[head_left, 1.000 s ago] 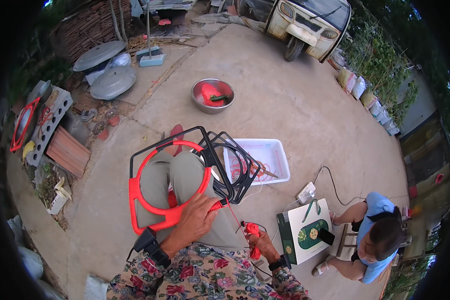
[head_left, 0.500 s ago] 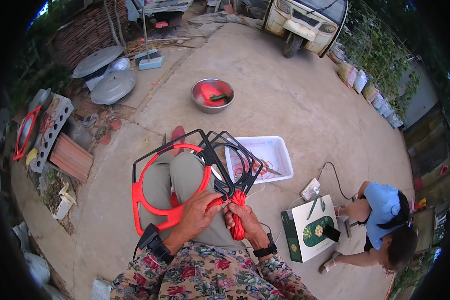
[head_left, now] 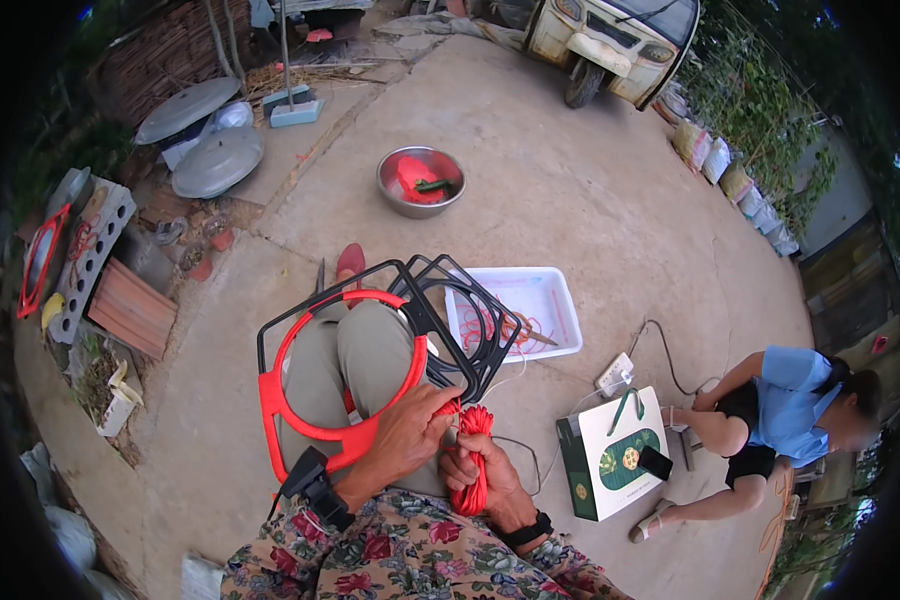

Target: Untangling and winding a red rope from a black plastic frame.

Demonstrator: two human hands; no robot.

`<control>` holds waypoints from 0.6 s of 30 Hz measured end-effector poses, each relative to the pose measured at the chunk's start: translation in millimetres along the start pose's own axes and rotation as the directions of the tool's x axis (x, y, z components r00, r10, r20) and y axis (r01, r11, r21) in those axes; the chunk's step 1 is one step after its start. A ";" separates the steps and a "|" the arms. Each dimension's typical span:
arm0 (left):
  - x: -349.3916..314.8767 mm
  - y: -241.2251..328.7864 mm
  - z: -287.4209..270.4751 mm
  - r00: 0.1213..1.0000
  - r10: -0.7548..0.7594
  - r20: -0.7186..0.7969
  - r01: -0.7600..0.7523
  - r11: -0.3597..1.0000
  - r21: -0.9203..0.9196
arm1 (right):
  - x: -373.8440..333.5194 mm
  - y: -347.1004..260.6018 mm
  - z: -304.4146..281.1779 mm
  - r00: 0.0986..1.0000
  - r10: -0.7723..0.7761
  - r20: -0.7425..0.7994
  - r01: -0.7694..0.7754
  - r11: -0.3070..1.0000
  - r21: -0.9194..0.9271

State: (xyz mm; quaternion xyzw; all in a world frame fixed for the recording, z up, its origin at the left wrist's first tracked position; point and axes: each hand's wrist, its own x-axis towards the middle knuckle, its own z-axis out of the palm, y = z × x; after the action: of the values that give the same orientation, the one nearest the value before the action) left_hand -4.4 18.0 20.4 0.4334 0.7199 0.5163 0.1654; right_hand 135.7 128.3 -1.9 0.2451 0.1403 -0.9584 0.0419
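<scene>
Across my lap lies a black frame [head_left: 322, 276] with a round ring; red cord covers the ring and the frame's near and left sides. At its near right corner my left hand [head_left: 407, 432] is closed, thumb and fingers pinching the red-wrapped bar. Just to the right, my right hand [head_left: 490, 478] grips a hank of red cord [head_left: 477, 437], its fingers wrapped round the strands. A short stretch of cord at the corner is partly hidden by my left fingers. Several bare black frames [head_left: 500, 325] lie stacked beside my right knee, over the edge of a white plastic tray [head_left: 572, 330].
The tray holds loose red cord and scissors [head_left: 538, 336]. Beyond stands a metal bowl [head_left: 420, 208] with red and green things. On the right are a gift bag [head_left: 582, 475], a phone [head_left: 655, 462], a power strip [head_left: 615, 372] and a seated person [head_left: 790, 410]. A three-wheeler [head_left: 610, 55] stands far off.
My right hand has lowered slightly with the hank, away from the frame's corner. My left hand keeps its hold on the corner. The seated person has leaned back and raised their head.
</scene>
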 end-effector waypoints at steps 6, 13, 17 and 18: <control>-3.9 -6.3 1.2 1.000 0.021 -0.014 -0.021 1.000 0.013 | -12.5 3.8 -5.3 0.994 -0.104 -0.035 0.107 0.990 0.088; -6.4 -6.9 5.4 0.999 0.034 -0.009 -0.033 0.996 0.085 | -14.7 9.8 -4.1 0.975 -0.207 -0.087 0.192 0.970 -0.150; -7.5 -7.5 11.4 0.998 0.041 -0.048 -0.034 0.990 0.139 | -15.3 3.8 -3.8 0.982 -0.165 -0.096 0.142 0.967 -0.212; -7.8 -7.7 11.7 0.996 0.031 -0.082 -0.022 0.994 0.107 | -16.6 -2.0 -5.7 0.982 -0.167 -0.093 0.144 0.966 -0.217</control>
State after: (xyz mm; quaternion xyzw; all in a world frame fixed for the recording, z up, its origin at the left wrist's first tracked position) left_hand 4.6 18.1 7.1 0.4290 0.7467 0.4973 0.1049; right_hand 152.6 132.1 1.8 0.2804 0.2611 -0.9236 -0.0157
